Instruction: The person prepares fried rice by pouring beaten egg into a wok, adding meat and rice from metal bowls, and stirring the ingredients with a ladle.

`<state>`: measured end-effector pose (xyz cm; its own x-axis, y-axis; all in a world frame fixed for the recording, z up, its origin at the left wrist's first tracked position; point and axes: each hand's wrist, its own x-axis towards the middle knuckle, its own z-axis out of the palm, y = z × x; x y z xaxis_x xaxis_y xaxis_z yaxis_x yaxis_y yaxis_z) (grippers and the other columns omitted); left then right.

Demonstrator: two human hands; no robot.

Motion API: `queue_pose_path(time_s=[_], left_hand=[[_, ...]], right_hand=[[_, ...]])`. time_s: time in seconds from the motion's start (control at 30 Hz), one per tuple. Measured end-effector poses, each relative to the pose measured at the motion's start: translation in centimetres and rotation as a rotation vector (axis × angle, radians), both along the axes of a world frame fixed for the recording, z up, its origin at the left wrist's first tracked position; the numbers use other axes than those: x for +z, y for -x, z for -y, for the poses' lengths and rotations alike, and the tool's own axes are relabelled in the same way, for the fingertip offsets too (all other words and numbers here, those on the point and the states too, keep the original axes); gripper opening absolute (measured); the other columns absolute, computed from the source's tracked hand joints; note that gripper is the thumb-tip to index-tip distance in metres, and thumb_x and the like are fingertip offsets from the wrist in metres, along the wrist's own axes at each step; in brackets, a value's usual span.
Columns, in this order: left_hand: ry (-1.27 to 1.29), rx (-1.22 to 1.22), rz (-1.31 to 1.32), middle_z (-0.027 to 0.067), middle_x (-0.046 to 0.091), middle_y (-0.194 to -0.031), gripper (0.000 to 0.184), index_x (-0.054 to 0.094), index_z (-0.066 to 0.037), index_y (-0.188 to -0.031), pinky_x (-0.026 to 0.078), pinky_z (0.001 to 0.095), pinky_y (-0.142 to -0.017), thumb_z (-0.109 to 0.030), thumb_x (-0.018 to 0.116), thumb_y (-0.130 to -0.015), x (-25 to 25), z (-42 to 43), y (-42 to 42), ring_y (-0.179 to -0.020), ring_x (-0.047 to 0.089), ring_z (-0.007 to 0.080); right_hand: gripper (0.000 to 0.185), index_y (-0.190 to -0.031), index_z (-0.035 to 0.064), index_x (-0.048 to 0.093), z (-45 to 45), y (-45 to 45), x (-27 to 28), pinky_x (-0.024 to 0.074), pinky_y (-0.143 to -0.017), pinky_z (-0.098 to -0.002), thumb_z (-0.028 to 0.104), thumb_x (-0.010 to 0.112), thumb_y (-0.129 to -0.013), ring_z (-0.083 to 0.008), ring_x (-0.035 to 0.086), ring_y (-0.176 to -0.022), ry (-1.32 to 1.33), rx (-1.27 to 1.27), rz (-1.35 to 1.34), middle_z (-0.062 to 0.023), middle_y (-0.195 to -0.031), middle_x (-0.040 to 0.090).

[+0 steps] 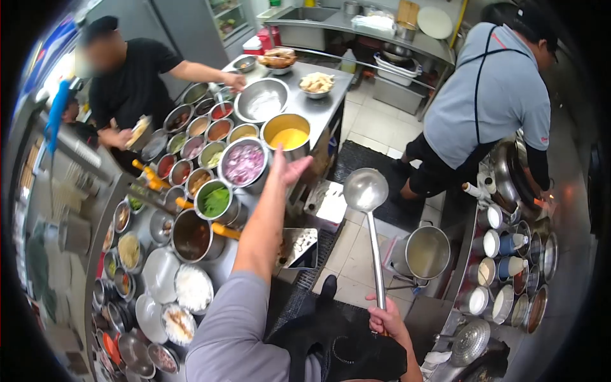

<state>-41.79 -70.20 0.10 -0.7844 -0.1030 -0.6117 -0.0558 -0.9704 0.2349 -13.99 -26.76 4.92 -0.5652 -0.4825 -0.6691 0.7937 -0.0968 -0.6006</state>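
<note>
A: Head view. First item?

B: One long-handled ladle [366, 191], metal. Handle in the right hand [386, 319]; bowl end farther out, above the tiled floor [356, 251].

A: Condition of the right hand?

B: Closed, clamped on the ladle's handle near its lower end.

A: And the left hand [293, 170]?

B: Arm outstretched over the counter's edge. Hand open, palm exposed, thumb apart from the fingers. Nearest pieces: a deep pot of yellow liquid [287, 135] and a container of chopped purple onion [243, 164]. Whether it touches either, I cannot tell.

A: Contents of the counter beside that arm?

B: One container of green leaves [214, 200]; one pot of dark liquid [196, 237]; white plates [161, 275], stacked or overlapping; numerous small metal tubs. Beyond the yellow pot, one wide metal bowl [261, 100] and one bowl of pale pieces [316, 83].

A: Right of the ladle?

B: One two-handled pot of cloudy liquid [428, 253], apart from the ladle.

A: Persons?

B: Two near the work. One in black [137, 79], across the counter, a hand near the wide metal bowl. One in a light grey shirt [487, 95], bent over a large wok [509, 178].
</note>
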Motion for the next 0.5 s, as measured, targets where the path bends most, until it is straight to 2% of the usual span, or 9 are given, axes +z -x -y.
queue_pose_path(time_s=[0.07, 0.1, 0.13, 0.2, 0.23, 0.3, 0.33, 0.4, 0.5], left_hand=[[0.131, 0.054, -0.096, 0.0336, 0.046, -0.125, 0.059, 0.029, 0.009, -0.136, 0.052, 0.0564, -0.094, -0.036, 0.044, -0.1, -3.7, 1.6, 3.2, -0.116, 0.051, 0.0489], [0.074, 0.029, -0.081, 0.0299, 0.048, -0.127, 0.039, 0.034, 0.009, -0.131, 0.052, 0.0582, -0.094, -0.014, 0.035, -0.099, -4.1, 2.2, 4.0, -0.116, 0.051, 0.049], [0.09, 0.052, -0.06, 0.0279, 0.049, -0.127, 0.039, 0.034, 0.007, -0.133, 0.052, 0.058, -0.094, -0.005, 0.032, -0.095, -4.4, 2.1, 4.2, -0.114, 0.053, 0.048], [0.155, 0.055, -0.176, 0.0258, 0.05, -0.127, 0.04, 0.034, 0.007, -0.133, 0.054, 0.0552, -0.093, -0.002, 0.032, -0.094, -6.5, 2.3, 4.5, -0.113, 0.055, 0.0446], [0.153, 0.062, -0.157, 0.0258, 0.05, -0.127, 0.04, 0.034, 0.007, -0.133, 0.054, 0.0552, -0.093, -0.002, 0.032, -0.094, -5.3, 1.2, 3.1, -0.113, 0.055, 0.0446], [0.412, 0.102, -0.038, 0.0242, 0.051, -0.128, 0.041, 0.035, 0.006, -0.134, 0.057, 0.0509, -0.089, -0.001, 0.033, -0.094, -2.4, -1.5, 1.6, -0.114, 0.056, 0.0404], [0.409, 0.095, -0.025, 0.0242, 0.051, -0.128, 0.041, 0.035, 0.006, -0.134, 0.057, 0.0509, -0.089, -0.001, 0.033, -0.094, -2.4, -2.1, 0.7, -0.114, 0.056, 0.0404], [0.635, 0.083, -0.023, 0.0236, 0.05, -0.129, 0.04, 0.036, 0.007, -0.133, 0.059, 0.0489, -0.083, -0.001, 0.035, -0.094, -2.2, -3.1, -0.2, -0.114, 0.057, 0.0387], [0.696, -0.007, -0.072, 0.0239, 0.042, -0.136, 0.045, 0.023, 0.003, -0.136, 0.059, 0.0532, -0.082, 0.001, 0.037, -0.093, -6.3, -2.1, -0.7, -0.112, 0.058, 0.0406]], right_hand=[[0.039, -0.124, 0.005, 0.046, -0.2, 1.4, 0.3, 0.032, -0.04, -0.0239, 0.006, 0.061, -0.088, -0.0079, 0.037, -0.039, -0.009, -0.011, 0.029, 0.0027, -0.055, 0.037], [0.041, -0.126, 0.005, 0.045, -0.2, 1.9, 0.3, 0.0321, -0.04, -0.0241, 0.006, 0.061, -0.088, -0.0081, 0.037, -0.04, -0.008, -0.001, 0.019, 0.0026, -0.055, 0.037], [0.043, -0.128, 0.005, 0.044, -0.2, 2.3, 0.3, 0.0322, -0.04, -0.0243, 0.005, 0.06, -0.089, -0.0082, 0.037, -0.04, -0.004, 0.013, 0.01, 0.0026, -0.055, 0.037], [0.044, -0.131, 0.0048, 0.042, 0.1, 3.3, -0.6, 0.032, -0.039, -0.0248, 0.004, 0.057, -0.09, -0.0088, 0.037, -0.039, 0.007, 0.03, -0.008, 0.0023, -0.055, 0.037], [0.048, -0.134, 0.0034, 0.04, 0.3, 3.7, -1.0, 0.0337, -0.039, -0.0254, 0.004, 0.058, -0.089, -0.0097, 0.039, -0.04, 0.025, 0.026, -0.02, 0.0015, -0.056, 0.038], [0.052, -0.138, 0.0019, 0.037, 1.2, 4.8, -0.4, 0.036, -0.039, -0.026, 0.001, 0.056, -0.089, -0.0111, 0.043, -0.04, 0.024, 0.033, -0.067, 0.0, -0.058, 0.042], [0.052, -0.138, 0.0019, 0.037, 1.8, 5.0, 0.0, 0.036, -0.039, -0.026, 0.001, 0.056, -0.089, -0.0111, 0.043, -0.04, 0.02, 0.028, -0.053, 0.0, -0.058, 0.042], [0.051, -0.138, 0.0021, 0.037, 3.0, 5.7, 0.9, 0.0356, -0.039, -0.0263, 0.002, 0.054, -0.09, -0.011, 0.043, -0.041, 0.039, 0.014, -0.054, -0.0005, -0.06, 0.043], [0.051, -0.139, 0.003, 0.037, 5.0, 5.5, 3.0, 0.0353, -0.039, -0.027, 0.003, 0.052, -0.09, -0.0108, 0.043, -0.041, 0.114, -0.045, 0.06, -0.0009, -0.061, 0.044]])
